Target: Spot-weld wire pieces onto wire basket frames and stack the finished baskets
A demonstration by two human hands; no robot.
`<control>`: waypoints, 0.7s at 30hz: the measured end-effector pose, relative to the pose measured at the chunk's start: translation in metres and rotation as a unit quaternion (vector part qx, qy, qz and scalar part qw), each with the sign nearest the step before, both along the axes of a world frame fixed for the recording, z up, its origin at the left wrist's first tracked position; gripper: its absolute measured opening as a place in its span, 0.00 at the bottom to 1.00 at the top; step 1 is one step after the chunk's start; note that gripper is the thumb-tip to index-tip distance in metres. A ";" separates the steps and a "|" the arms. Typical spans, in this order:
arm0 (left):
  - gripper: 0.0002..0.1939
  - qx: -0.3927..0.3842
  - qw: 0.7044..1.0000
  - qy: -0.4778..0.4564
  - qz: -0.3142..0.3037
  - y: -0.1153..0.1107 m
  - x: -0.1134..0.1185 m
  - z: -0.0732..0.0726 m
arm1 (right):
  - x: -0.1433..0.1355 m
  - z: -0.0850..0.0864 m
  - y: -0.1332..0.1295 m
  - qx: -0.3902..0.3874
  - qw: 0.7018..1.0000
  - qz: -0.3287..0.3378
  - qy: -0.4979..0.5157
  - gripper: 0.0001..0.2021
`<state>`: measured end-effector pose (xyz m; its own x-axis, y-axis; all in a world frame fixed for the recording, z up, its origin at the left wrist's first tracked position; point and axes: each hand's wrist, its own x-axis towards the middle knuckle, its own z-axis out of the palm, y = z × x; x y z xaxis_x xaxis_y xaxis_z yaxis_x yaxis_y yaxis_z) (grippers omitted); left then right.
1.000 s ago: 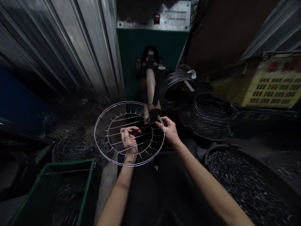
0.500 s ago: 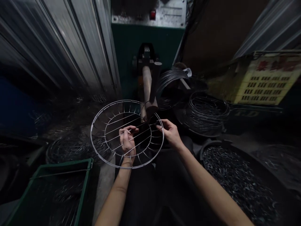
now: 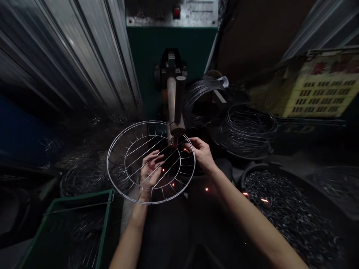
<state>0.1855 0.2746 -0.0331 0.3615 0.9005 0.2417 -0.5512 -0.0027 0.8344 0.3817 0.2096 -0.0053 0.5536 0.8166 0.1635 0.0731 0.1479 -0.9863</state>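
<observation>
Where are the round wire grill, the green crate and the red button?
Round wire grill (image 3: 117, 140): head view, outer ring, upper left.
Green crate (image 3: 108, 209): head view, right rim.
Red button (image 3: 176, 12): head view, button face.

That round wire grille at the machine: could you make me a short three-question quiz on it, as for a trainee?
1. True or false: both hands hold the wire grille.
2. Where do the sparks start? A) green crate B) under the machine's arm C) wire coils
3. What lies in the tub on the right?

Key:
1. True: left hand under the spokes, right hand at the rim.
2. B, under the welding arm.
3. Small metal pieces.
</observation>
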 end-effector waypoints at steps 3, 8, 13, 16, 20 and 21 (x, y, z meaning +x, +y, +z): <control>0.19 -0.123 0.984 0.035 -0.123 0.017 -0.017 0.009 | 0.003 -0.001 -0.017 -0.013 1.000 0.010 -0.006 0.15; 0.27 -0.224 0.881 0.077 -0.410 0.041 -0.021 0.037 | 0.000 -0.003 -0.026 -0.007 1.000 0.016 0.015 0.15; 0.21 -0.218 0.874 0.094 -0.424 0.035 -0.019 0.045 | -0.006 -0.002 -0.029 -0.009 1.000 -0.012 0.019 0.15; 0.21 -0.194 0.889 0.086 -0.405 0.023 -0.020 0.043 | -0.007 -0.001 -0.036 -0.014 1.000 0.013 0.004 0.15; 0.22 -0.170 0.914 0.072 -0.361 0.009 -0.016 0.042 | -0.006 -0.001 -0.028 -0.005 1.000 0.012 -0.002 0.15; 0.23 -0.168 0.919 0.067 -0.350 0.007 -0.014 0.042 | -0.005 0.000 -0.023 -0.002 1.000 0.002 0.004 0.15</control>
